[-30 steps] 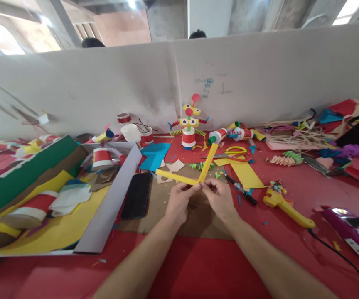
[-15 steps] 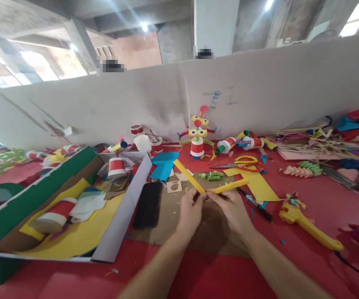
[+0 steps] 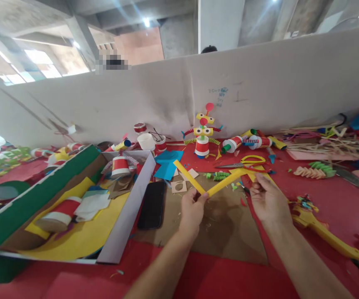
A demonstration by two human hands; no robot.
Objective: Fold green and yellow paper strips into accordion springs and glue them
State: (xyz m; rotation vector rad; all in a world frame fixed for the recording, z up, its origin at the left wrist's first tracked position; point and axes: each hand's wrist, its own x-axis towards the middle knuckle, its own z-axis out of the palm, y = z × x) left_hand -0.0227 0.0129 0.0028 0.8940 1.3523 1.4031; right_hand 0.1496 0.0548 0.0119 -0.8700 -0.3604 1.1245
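Note:
Two yellow paper strips (image 3: 226, 182) meet at one end and spread into a V above the brown board (image 3: 226, 232). My left hand (image 3: 193, 209) is closed on that meeting point, pinching it between thumb and fingers. To the right, my right hand (image 3: 268, 201) is off the strips, its fingers loosely bent and apart, with nothing visible in them. It hovers near the yellow paper sheet (image 3: 271, 180) and the yellow glue gun (image 3: 325, 234). Scissors (image 3: 248, 164) with red and yellow handles lie beyond the strips, near a green folded-paper spring (image 3: 222, 176).
An open box (image 3: 126, 224) with paper and a cup figure stands at left, beside a black phone (image 3: 151, 205). A finished cup figure (image 3: 202, 146) stands against the white partition (image 3: 154, 99). Thin sticks (image 3: 319, 143) are piled at back right.
My right hand has let go of the strips' meeting point and moved right. My left hand keeps its pinch there. The view has shifted slightly left.

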